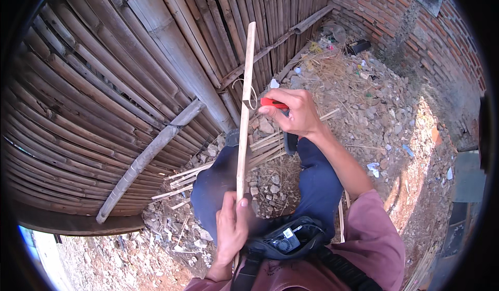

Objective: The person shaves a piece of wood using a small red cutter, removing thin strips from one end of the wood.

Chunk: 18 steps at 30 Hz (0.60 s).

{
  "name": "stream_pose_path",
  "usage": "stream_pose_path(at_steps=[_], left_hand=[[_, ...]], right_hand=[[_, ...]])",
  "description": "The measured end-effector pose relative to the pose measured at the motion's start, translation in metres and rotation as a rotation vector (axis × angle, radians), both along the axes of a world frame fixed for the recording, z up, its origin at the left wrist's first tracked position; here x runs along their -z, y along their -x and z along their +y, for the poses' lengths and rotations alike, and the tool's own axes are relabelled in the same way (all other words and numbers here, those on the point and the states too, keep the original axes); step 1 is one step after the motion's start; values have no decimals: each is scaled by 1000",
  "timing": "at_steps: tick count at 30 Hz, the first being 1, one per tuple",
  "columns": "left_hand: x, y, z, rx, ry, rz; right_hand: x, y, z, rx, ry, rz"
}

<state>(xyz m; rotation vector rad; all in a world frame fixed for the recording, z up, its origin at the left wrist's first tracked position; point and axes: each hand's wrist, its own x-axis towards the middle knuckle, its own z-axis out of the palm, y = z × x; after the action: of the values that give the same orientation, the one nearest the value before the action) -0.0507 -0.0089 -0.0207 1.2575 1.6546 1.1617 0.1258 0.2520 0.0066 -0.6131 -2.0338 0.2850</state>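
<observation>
My left hand grips the near end of a long thin bamboo strip that points up and away from me. My right hand is closed around a red-handled knife, pressed against the strip's right edge about halfway along. A thin curl of shaved bamboo hangs off the strip by the blade. My knees in dark blue trousers sit under the strip.
A wall of bamboo poles fills the left. Cut bamboo strips lie on stony ground near my legs. A brick wall stands at the right. A black pouch hangs on my chest.
</observation>
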Motion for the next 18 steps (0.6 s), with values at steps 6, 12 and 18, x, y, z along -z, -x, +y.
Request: stream_pose_path(at_steps=[6,12,18], left_hand=[[2,8,-14,-6,62,29],[0,13,-29,-43,101,-4],[6,20,-60,-13,181,-25]], right_hand=[[-9,6,16,34,66,-65],[-12,21,54,75,63,-53],[-35,21,111,227,250,-19]])
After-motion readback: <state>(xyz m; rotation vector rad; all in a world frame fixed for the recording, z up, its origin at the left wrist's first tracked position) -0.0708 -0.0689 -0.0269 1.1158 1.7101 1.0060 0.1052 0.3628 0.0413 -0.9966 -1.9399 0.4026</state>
